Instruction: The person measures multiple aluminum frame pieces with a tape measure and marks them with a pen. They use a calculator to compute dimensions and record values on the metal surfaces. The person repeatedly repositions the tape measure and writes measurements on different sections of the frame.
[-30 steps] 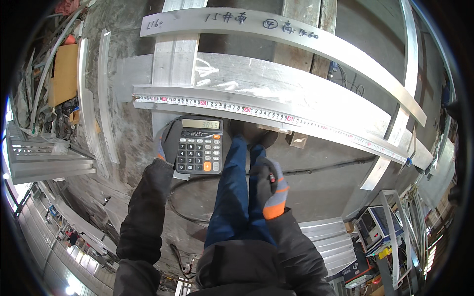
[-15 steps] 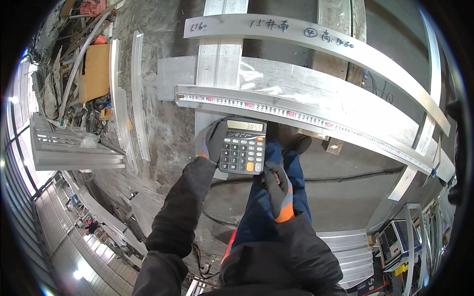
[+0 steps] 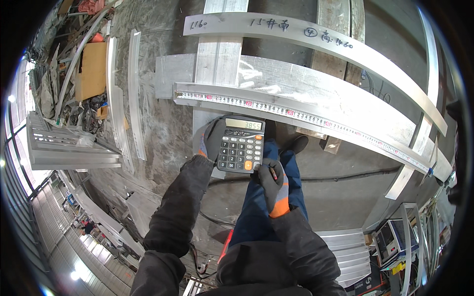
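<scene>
A black calculator (image 3: 241,145) with grey, black and orange keys and a lit display lies tilted up toward me. My left hand (image 3: 211,140), in a dark grey glove with an orange and grey cuff, grips its left side. My right hand (image 3: 275,190), gloved alike, is closed round a thin reddish pen-like stick (image 3: 273,173). Its fingertips are at the calculator's lower right corner; whether they press a key I cannot tell. Beyond the calculator, a measuring tape (image 3: 266,106) lies stretched along a long metal profile (image 3: 222,91).
Another metal strip (image 3: 286,27) with handwriting lies farther off, across metal and wooden supports (image 3: 335,54). Scrap and a cardboard piece (image 3: 92,71) fill the far left. Stacked profiles (image 3: 74,153) stand at left. A dark cable (image 3: 345,176) crosses the floor; a boxed machine (image 3: 392,241) sits lower right.
My right hand has shifted slightly left and up, with its fingertips now at the calculator's lower right corner. The left hand still holds the calculator, and its display looks the same.
</scene>
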A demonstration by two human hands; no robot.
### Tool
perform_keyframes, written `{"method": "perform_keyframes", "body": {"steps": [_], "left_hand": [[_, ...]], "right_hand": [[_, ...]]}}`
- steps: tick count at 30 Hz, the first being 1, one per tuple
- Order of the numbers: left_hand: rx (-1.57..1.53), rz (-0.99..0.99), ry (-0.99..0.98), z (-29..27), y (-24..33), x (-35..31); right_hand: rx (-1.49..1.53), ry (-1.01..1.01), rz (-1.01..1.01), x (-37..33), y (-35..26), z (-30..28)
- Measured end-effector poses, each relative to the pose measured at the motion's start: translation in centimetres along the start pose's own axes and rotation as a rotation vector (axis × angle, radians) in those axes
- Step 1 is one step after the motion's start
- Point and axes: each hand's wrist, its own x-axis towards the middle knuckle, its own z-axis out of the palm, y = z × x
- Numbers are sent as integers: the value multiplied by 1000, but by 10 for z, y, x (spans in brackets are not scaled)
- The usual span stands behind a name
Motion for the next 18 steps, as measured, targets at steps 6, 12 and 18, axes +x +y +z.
{"method": "perform_keyframes", "body": {"steps": [6, 12, 18], "left_hand": [[22, -55, 1, 2, 6, -2], [37, -58, -45, 1, 12, -4], [27, -31, -67, 1, 11, -4]], "right_hand": [[-4, 11, -7, 1, 0, 2], [-81, 20, -28, 1, 1, 3], [-42, 21, -8, 2, 3, -3]]}}
